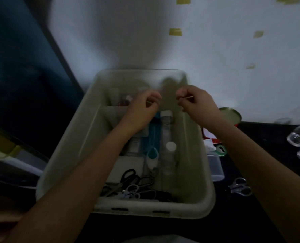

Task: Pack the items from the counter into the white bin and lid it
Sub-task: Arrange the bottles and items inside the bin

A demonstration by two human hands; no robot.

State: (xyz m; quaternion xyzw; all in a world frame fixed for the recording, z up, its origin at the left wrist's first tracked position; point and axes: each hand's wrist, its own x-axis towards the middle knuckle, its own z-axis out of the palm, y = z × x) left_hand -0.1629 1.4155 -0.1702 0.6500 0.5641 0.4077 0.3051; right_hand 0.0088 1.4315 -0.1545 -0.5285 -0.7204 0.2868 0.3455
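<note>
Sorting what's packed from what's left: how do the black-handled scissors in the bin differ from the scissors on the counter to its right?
The black-handled scissors lie inside the white bin, piled with other pairs; the clear-handled scissors lie alone on the dark counter, outside it. Handles: black versus pale, see-through. Both lie flat, untouched.

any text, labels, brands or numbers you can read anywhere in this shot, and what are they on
None can be read: the picture is dim and blurred.
Clear bottle in the white bin: no print can be made out.
Round tin on the counter to the right: red side, any lettering too blurred.
Small white and green pack beside the bin: any print is unreadable.
Yellow tape pieces on the wall: look blank.
</note>
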